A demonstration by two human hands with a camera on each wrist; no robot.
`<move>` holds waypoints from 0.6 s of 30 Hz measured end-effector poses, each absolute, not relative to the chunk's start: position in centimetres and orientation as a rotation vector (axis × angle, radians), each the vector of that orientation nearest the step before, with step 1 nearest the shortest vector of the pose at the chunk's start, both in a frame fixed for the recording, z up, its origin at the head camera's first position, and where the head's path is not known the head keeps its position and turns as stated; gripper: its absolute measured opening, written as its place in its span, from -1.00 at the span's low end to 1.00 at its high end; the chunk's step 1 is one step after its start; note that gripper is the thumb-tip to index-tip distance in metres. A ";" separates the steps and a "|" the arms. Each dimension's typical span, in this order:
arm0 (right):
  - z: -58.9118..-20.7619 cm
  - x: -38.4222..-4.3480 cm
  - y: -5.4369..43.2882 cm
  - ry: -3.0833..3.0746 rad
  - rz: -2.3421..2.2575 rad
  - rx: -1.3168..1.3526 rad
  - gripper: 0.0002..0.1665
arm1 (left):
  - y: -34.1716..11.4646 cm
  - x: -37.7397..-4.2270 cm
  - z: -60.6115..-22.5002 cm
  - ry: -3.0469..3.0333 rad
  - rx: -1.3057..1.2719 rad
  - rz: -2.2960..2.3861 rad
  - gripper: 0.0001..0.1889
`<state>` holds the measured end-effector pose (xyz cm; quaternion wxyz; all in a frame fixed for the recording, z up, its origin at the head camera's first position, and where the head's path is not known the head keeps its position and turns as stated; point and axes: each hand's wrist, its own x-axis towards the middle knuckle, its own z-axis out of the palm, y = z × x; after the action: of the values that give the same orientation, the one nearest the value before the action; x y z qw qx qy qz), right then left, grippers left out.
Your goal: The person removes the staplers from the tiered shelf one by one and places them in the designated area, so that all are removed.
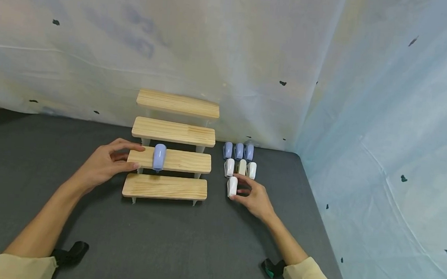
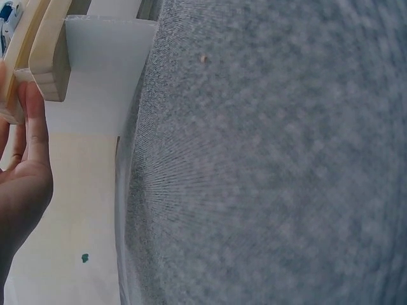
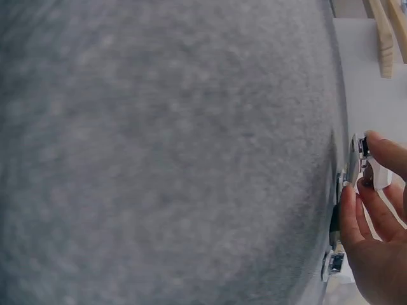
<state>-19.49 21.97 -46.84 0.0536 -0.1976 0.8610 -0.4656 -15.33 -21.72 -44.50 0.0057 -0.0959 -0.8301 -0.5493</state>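
Note:
My right hand (image 1: 256, 198) pinches a small white stapler (image 1: 232, 186) between thumb and fingers, just right of a stepped wooden rack. In the right wrist view, the held stapler (image 3: 380, 175) shows its metal parts beside the fingertips. The left hand (image 1: 107, 160) grips the left end of the rack's second step from the bottom (image 1: 187, 160). On that step lies a lilac stapler (image 1: 159, 156). Beyond the right hand, a white stapler (image 1: 229, 167), a cream one (image 1: 242, 166) and another white one (image 1: 251, 170) form a row, with three lilac staplers (image 1: 239, 151) behind.
The rack's bottom step (image 1: 165, 187) and its two upper steps (image 1: 174, 131) hold nothing. Dark grey cloth (image 1: 153, 247) covers the table. Pale sheeting (image 1: 233, 49) hangs close behind the rack, and more sheeting (image 1: 394, 147) runs along the right side.

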 end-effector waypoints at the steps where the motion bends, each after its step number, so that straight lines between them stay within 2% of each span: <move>1: -47.0 -19.5 22.0 2.621 -1.408 -0.587 -0.21 | -21.7 -15.4 -44.5 -2.599 -0.302 -1.719 -0.50; 12: -45.1 -18.1 21.0 2.621 -1.429 -0.589 -0.27 | -21.7 -15.3 -44.6 -2.584 -0.329 -1.755 -0.51; 18: -47.3 -19.0 21.6 2.658 -1.408 -0.552 -0.22 | -21.6 -15.3 -44.3 -2.591 -0.324 -1.742 -0.51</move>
<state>-18.96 21.55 -47.32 0.0417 -0.1804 0.8683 -0.4601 -15.26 -21.64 -44.35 0.0012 -0.1033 -0.8254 -0.5550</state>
